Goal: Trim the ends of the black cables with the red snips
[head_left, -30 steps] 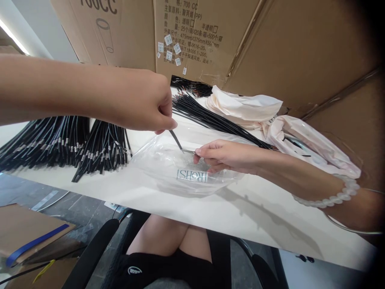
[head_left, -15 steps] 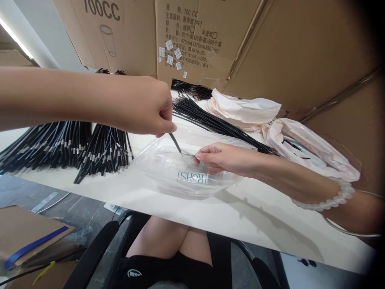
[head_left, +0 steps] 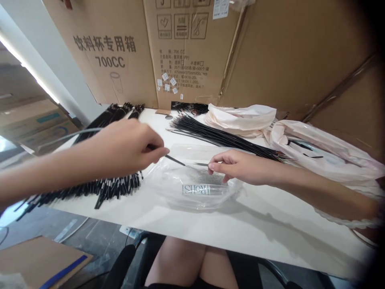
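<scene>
My left hand (head_left: 129,146) is closed in a pinch on a thin black cable (head_left: 176,160), whose tip points right over a clear plastic bag (head_left: 192,186) marked RoHS. My right hand (head_left: 237,166) rests on the bag's upper edge, its thumb and forefinger pinched on a small thin metal piece (head_left: 200,163) that points left toward the cable tip. The two tips are a short gap apart. The bag lies on the white table (head_left: 255,224) and holds a grey scatter of tiny parts.
Bundles of black cables (head_left: 99,186) lie at the left under my left forearm, another loose fan (head_left: 222,138) behind the bag. Pale pink plastic bags (head_left: 315,152) sit at the right. Large cardboard boxes (head_left: 186,52) wall the table's back. My knees and a chair show below.
The camera has tilted up and the view shifted. My left hand dropped lower and to the left with the cable; the cable tip and the metal piece, which met before, now stand slightly apart.
</scene>
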{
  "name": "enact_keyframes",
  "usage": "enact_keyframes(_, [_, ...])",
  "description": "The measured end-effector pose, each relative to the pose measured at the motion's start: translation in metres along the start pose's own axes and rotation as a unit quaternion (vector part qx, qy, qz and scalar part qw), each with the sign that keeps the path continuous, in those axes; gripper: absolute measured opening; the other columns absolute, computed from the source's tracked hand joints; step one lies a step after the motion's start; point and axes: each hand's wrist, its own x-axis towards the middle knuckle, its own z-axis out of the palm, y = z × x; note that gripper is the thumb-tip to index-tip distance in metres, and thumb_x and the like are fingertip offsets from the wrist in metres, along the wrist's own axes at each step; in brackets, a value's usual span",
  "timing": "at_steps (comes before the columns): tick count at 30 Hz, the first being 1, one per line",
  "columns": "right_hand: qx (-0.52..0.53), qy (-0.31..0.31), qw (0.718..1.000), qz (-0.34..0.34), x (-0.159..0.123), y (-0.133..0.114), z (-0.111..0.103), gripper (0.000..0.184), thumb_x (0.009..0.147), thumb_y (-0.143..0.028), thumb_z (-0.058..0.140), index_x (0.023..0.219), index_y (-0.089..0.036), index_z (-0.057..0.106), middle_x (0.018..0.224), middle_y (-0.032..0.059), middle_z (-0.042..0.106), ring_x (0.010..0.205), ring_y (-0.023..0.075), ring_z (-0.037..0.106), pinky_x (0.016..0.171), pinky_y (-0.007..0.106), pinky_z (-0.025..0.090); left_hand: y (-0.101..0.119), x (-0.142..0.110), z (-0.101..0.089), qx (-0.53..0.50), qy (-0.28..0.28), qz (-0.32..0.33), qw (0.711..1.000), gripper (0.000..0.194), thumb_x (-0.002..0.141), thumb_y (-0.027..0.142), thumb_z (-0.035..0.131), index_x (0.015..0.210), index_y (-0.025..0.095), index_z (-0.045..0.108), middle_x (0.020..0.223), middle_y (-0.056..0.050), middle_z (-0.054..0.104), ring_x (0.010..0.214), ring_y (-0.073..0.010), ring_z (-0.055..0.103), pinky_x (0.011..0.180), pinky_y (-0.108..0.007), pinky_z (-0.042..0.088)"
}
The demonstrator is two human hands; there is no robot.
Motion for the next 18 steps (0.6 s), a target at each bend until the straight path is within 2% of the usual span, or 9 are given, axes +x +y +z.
enact_keyframes(2, [-0.014, 0.034, 0.999, -0.016, -0.004, -0.001, -0.001, 0.031, 0.091, -0.04, 0.047, 0.09, -0.014, 0.064, 0.088, 0.0066, 0.065, 0.071, 0.0149, 0.058, 0.06, 0.025, 0.039, -0.003, -0.012, 0.009, -0.011, 0.018, -0.016, 1.0, 0.044, 0.088, 0.048, 0.046, 0.063, 0.017, 0.064, 0.043, 0.004, 0.043, 0.041, -0.0037, 0.022, 0.049, -0.022, 0.015])
enact_keyframes(4, [-0.034, 0.058, 0.996, -0.052, -0.007, -0.004, -0.002, 0.032, 0.091, -0.041, 0.047, 0.085, -0.014, 0.063, 0.079, 0.004, 0.062, 0.065, 0.0127, 0.053, 0.057, 0.024, 0.034, -0.008, -0.02, 0.019, -0.063, -0.006, -0.025, 0.998, 0.046, 0.09, 0.05, 0.038, 0.067, 0.018, 0.063, 0.048, 0.003, 0.049, 0.044, -0.0051, 0.034, 0.049, -0.021, 0.019])
enact_keyframes(7, [-0.06, 0.087, 0.988, -0.11, -0.011, -0.009, -0.008, 0.034, 0.091, -0.044, 0.046, 0.079, -0.015, 0.061, 0.072, 0.0019, 0.058, 0.062, 0.0116, 0.046, 0.054, 0.025, 0.029, -0.014, -0.023, 0.031, -0.143, -0.004, -0.033, 0.989, 0.051, 0.088, 0.054, 0.037, 0.063, 0.017, 0.061, 0.048, 0.001, 0.049, 0.044, -0.0061, 0.038, 0.046, -0.019, 0.023])
enact_keyframes(11, [-0.03, 0.143, 0.978, -0.151, -0.021, -0.009, -0.017, 0.036, 0.093, -0.047, 0.044, 0.083, -0.017, 0.062, 0.076, 0.0018, 0.06, 0.064, 0.0118, 0.046, 0.055, 0.025, 0.03, -0.02, -0.024, 0.031, -0.22, -0.06, -0.068, 0.971, 0.053, 0.089, 0.059, 0.033, 0.071, 0.017, 0.059, 0.052, 0.001, 0.053, 0.049, -0.0079, 0.049, 0.05, -0.016, 0.034])
enact_keyframes(14, [-0.024, 0.217, 0.964, -0.151, -0.034, -0.009, -0.017, 0.033, 0.093, -0.044, 0.045, 0.081, -0.017, 0.06, 0.073, 0.0014, 0.06, 0.062, 0.0115, 0.046, 0.055, 0.026, 0.028, -0.023, -0.033, 0.031, -0.265, -0.087, -0.065, 0.958, 0.052, 0.092, 0.058, 0.03, 0.073, 0.018, 0.057, 0.059, 0.002, 0.057, 0.058, -0.0066, 0.055, 0.058, -0.014, 0.041])
enact_keyframes(16, [0.005, 0.264, 0.954, -0.142, -0.041, -0.009, -0.014, 0.036, 0.094, -0.047, 0.043, 0.081, -0.018, 0.059, 0.069, 0.0004, 0.057, 0.06, 0.0111, 0.043, 0.053, 0.026, 0.027, -0.024, -0.043, 0.04, -0.277, -0.052, -0.059, 0.957, 0.048, 0.094, 0.054, 0.032, 0.076, 0.018, 0.058, 0.061, 0.002, 0.058, 0.057, -0.0053, 0.054, 0.058, -0.012, 0.042])
enact_keyframes(17, [0.039, 0.275, 0.95, -0.146, -0.044, -0.009, -0.012, 0.038, 0.094, -0.051, 0.042, 0.084, -0.019, 0.059, 0.069, -0.0003, 0.055, 0.059, 0.0107, 0.041, 0.052, 0.025, 0.027, -0.024, -0.049, 0.047, -0.275, -0.019, -0.055, 0.96, 0.044, 0.094, 0.052, 0.035, 0.078, 0.019, 0.059, 0.06, 0.003, 0.057, 0.053, -0.0048, 0.052, 0.054, -0.012, 0.04])
enact_keyframes(18, [0.082, 0.274, 0.945, -0.158, -0.045, -0.009, -0.011, 0.04, 0.094, -0.054, 0.041, 0.087, -0.019, 0.059, 0.07, -0.0009, 0.054, 0.06, 0.0102, 0.04, 0.052, 0.024, 0.028, -0.023, -0.055, 0.055, -0.265, 0.04, -0.045, 0.962, 0.04, 0.094, 0.05, 0.038, 0.079, 0.02, 0.06, 0.059, 0.004, 0.057, 0.052, -0.0043, 0.053, 0.053, -0.011, 0.04])
